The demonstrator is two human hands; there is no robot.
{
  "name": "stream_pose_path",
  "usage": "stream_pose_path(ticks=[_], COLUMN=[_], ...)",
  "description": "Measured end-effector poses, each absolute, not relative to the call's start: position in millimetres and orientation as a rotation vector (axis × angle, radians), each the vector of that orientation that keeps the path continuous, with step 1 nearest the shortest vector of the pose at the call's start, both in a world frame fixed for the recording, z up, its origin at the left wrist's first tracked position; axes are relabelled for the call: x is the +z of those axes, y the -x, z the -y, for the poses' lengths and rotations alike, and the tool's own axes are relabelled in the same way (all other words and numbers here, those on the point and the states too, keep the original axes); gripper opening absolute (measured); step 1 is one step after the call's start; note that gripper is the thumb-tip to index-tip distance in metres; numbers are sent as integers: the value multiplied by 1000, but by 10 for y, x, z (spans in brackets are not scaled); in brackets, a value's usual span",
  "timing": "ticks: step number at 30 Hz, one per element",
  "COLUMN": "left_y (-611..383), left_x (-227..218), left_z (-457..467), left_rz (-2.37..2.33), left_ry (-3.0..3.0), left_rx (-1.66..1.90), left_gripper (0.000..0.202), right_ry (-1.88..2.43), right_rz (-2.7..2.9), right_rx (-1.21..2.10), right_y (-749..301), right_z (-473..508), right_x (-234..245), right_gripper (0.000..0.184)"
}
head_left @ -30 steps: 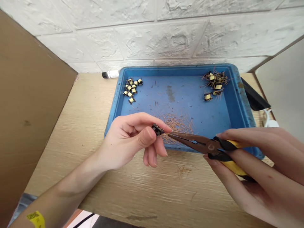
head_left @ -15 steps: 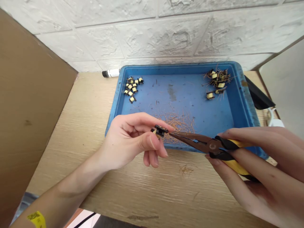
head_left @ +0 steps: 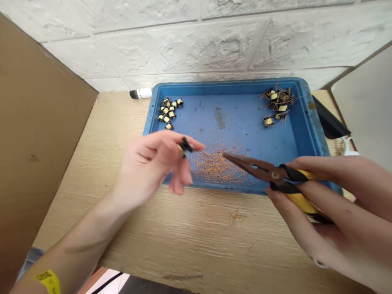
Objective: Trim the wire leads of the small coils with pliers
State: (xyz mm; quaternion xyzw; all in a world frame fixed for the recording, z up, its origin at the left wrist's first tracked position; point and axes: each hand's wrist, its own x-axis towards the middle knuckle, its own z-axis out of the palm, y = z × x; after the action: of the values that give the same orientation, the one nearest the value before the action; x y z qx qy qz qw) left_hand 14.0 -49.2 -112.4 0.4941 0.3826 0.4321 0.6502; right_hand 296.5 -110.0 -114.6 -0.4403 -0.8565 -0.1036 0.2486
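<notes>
Between the thumb and fingers of my left hand (head_left: 156,163) is a small black-and-yellow transformer (head_left: 185,146), slightly blurred by motion. My right hand (head_left: 333,204) grips long-nose pliers (head_left: 269,173) with yellow-and-black handles; their brown jaws point left and lie apart from the transformer. Below the jaws, a heap of cut copper wire bits (head_left: 219,166) lies at the near side of the blue tray (head_left: 226,85). Transformers with short leads (head_left: 168,111) are grouped in the tray's left part, and transformers with long wires (head_left: 280,102) sit in its far right corner.
A marker-like white tube with a black cap (head_left: 141,93) lies left of the tray. A few loose wire bits (head_left: 237,215) are on the wooden table (head_left: 183,232). Behind the tray rises a white brick-patterned wall (head_left: 199,45), with a brown panel (head_left: 39,102) at left.
My left hand has moved left and away from me with the transformer, leaving the plier tips. The pliers have stayed nearly in place. The view has shifted slightly.
</notes>
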Motion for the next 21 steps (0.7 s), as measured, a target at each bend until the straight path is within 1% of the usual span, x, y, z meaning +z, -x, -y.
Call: stream_pose_path(ticks=[2,4,6,8,10,12,15,21], left_y=[-72,-2,57,104,142,173,204,224], left_x=[-1107,-1085,-1063,-1055,-1079,-1135,-1242,-1392], left_z=[397,281,157,35,-79,-183,-319,-508], left_rz=[-1063,-1258,-1410,-1548,-1571,-1575,-1558,-1461], left_ry=[-1297,-1550,-1870,-2243,-2518,-2551,-2650,-2703], left_rx=[1121,1165,1070,892,711,730,664,662], left_gripper=[34,32,37,31,27,28,35,33], right_ry=[1257,1290,1288,1255,1243,1233,1224,1247], right_rz=[2301,2264,2256,2244,2220,2194,2178,2173], right_rx=[-343,-397,-437,-463,-463,-458,-440,-393], right_y=[-2964,-2971,-2980,-2985,-2984,-2976,-2956,-2922], right_z=[1082,1047,1001,955,923,909,908,909], right_x=[-1126,-1117,-1123,-1138,-1157,-1174,-1191,-1194], right_gripper=[18,20,24,28,30,32,33,36])
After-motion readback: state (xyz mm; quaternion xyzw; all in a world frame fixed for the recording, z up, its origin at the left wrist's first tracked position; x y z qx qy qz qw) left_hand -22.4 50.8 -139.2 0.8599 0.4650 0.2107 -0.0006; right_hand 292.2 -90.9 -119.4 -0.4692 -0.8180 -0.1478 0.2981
